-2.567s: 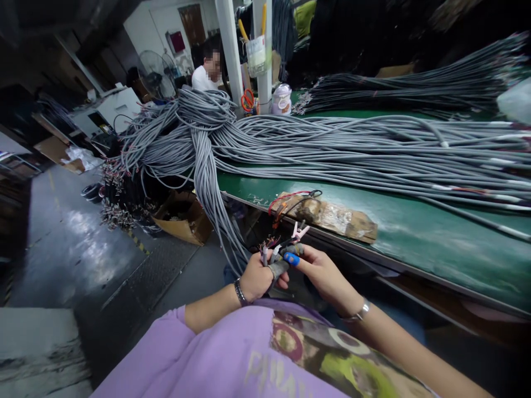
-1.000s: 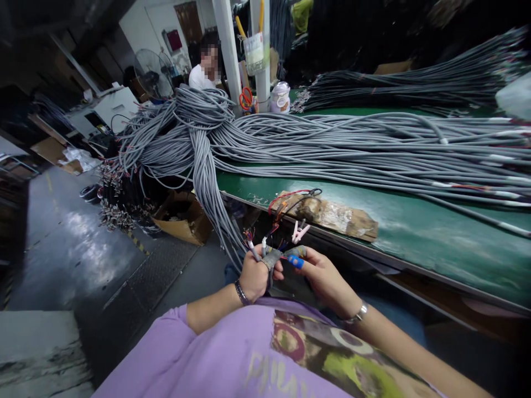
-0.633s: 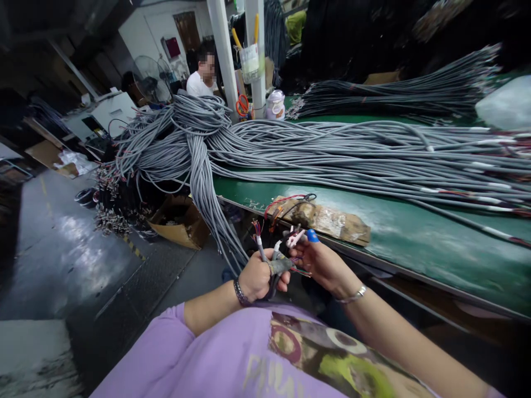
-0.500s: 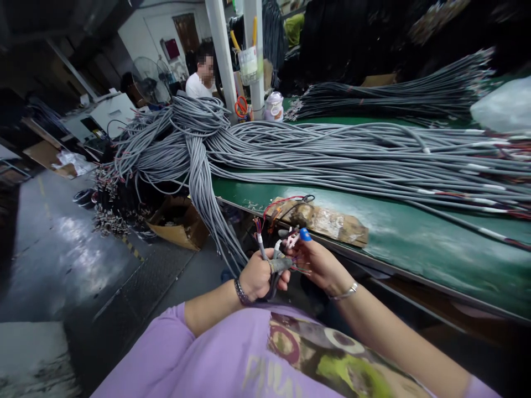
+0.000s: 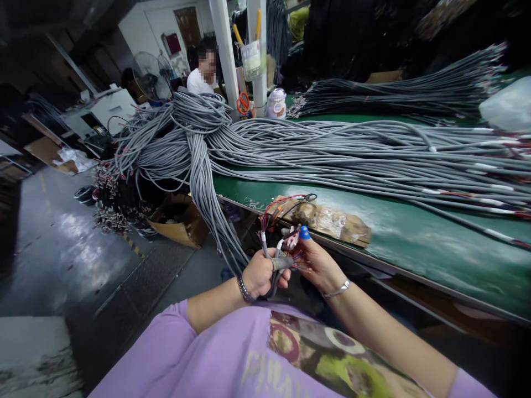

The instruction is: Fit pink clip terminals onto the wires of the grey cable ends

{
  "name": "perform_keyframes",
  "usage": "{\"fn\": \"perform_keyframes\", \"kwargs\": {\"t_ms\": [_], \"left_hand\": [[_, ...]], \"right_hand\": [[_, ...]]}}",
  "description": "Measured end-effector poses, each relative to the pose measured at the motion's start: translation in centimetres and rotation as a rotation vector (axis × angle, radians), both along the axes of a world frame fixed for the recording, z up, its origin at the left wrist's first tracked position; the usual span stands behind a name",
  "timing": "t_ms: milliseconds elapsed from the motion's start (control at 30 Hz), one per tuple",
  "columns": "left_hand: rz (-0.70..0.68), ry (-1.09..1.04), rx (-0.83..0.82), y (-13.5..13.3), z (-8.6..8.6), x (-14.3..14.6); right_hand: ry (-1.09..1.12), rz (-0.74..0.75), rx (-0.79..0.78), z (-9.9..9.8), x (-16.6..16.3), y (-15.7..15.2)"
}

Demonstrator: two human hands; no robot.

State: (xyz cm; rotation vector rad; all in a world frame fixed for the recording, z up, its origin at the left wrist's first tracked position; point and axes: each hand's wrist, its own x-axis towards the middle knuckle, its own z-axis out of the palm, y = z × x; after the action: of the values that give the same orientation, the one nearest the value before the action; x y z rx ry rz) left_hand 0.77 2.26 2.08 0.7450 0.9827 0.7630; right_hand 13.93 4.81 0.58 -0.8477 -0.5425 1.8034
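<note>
My left hand [image 5: 262, 275] is wrapped round several grey cables [image 5: 264, 245], whose stripped ends with thin coloured wires stick up past the fingers. A grey covering sits on one of its fingers. Close on its right, my right hand [image 5: 316, 261] has its fingers bent together, with a blue cover [image 5: 304, 232] on the thumb. It pinches thin wires [image 5: 295, 239] at a cable's end; small pale pieces show by the thumb. From the table a thick hank of grey cables [image 5: 203, 182] hangs down toward my left hand.
Grey cables [image 5: 332, 149] lie along the green table [image 5: 398, 232], with black cables [image 5: 398, 91] behind. A wooden board [image 5: 352, 230] with a red wire rests at the near edge. A cardboard box [image 5: 178, 226] stands below left. A person [image 5: 201, 74] sits beyond the post [image 5: 226, 50].
The view has shifted slightly. Both hands keep their hold, and the stripped cable end above my left hand has moved a little to the right and stands more upright.
</note>
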Motion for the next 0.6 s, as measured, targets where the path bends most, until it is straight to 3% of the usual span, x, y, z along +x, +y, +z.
{"fn": "perform_keyframes", "kwargs": {"t_ms": [333, 600], "left_hand": [[-0.007, 0.002, 0.033, -1.5, 0.4, -0.8], [0.007, -0.024, 0.022, -0.7, 1.0, -0.7]], "right_hand": [[0.116, 0.069, -0.054, 0.3, 1.2, -0.6], [-0.053, -0.023, 0.094, 0.1, 0.7, -0.3]]}}
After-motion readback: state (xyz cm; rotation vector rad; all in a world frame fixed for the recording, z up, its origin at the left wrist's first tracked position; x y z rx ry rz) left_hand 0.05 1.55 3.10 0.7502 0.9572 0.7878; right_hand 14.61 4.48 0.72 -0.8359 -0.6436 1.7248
